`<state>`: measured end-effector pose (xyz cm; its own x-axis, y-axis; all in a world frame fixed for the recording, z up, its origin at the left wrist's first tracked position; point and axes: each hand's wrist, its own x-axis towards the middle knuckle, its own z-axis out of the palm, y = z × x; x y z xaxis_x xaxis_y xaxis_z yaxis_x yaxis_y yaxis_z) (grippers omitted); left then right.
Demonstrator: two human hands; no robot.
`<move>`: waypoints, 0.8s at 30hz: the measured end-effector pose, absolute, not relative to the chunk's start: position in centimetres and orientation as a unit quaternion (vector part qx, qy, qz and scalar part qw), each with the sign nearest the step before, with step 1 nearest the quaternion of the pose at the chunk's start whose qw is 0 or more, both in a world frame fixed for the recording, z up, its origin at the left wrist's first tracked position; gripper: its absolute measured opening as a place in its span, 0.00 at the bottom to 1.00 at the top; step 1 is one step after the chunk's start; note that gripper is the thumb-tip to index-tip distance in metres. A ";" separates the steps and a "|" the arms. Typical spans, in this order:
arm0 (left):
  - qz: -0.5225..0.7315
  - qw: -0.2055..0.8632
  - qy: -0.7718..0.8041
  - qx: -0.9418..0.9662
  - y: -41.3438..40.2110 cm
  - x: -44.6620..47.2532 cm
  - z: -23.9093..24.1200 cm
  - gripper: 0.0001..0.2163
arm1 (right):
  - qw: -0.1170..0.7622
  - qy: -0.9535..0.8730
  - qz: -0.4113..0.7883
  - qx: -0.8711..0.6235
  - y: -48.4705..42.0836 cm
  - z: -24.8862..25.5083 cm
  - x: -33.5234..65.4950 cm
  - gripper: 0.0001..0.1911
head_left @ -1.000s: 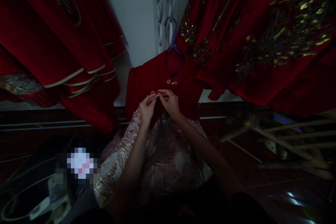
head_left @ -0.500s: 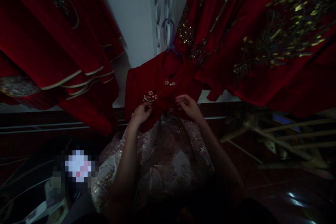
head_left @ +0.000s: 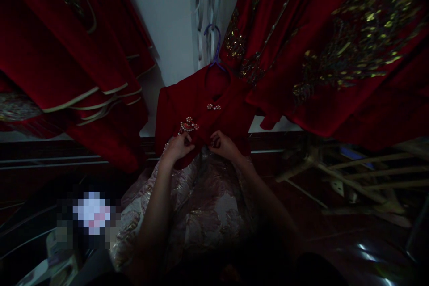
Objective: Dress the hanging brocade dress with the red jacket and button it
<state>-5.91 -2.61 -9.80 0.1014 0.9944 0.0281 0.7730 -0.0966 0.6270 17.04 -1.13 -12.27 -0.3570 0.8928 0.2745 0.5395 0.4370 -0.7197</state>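
Observation:
A short red jacket (head_left: 174, 103) hangs on a purple hanger (head_left: 216, 49) in front of me. Beaded ornaments decorate its front: a clasp (head_left: 213, 107) below the neckline and a larger brooch (head_left: 188, 125) with dangling beads. My left hand (head_left: 179, 148) is closed on the jacket just under the brooch, its thumb and fingers bent toward each other. Opposite it, my right hand (head_left: 225, 145) pinches the jacket's lower front edge, beside a small beaded button it partly covers. Below the jacket spreads a shiny pinkish skirt (head_left: 197, 205) with a metallic pattern.
Red garments with pale piping (head_left: 110, 53) hang at the left. Red garments with gold sequins (head_left: 362, 35) hang at the right, behind them a white metal scroll bar (head_left: 209, 4). A wooden rack (head_left: 355, 174) stands low at right. A blurred-out patch (head_left: 92, 212) is at lower left.
My right hand has moved left and down to the jacket's lower front edge, and its fingers have closed there. My left hand stays beneath the brooch. The view has shifted slightly.

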 end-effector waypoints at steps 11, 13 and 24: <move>0.377 0.335 0.526 0.685 -2.9 -2.2 -9.9 0.14 | 0.381 -0.727 0.192 -0.537 0.5 -11.3 19.7 0.08; 0.325 0.345 0.511 0.717 -3.0 -1.1 -10.9 0.13 | 0.406 -0.706 0.180 -0.551 0.8 -11.0 20.4 0.07; 0.270 0.219 0.562 0.750 -3.1 -0.5 -10.7 0.07 | 0.355 -0.650 0.543 -0.396 -1.5 -8.5 19.0 0.22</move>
<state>-0.53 -3.11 -10.73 0.2223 0.9618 0.1596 0.7251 -0.2726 0.6325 19.00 -1.46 -8.51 -0.4341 0.9003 0.0318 0.1295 0.0973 -0.9868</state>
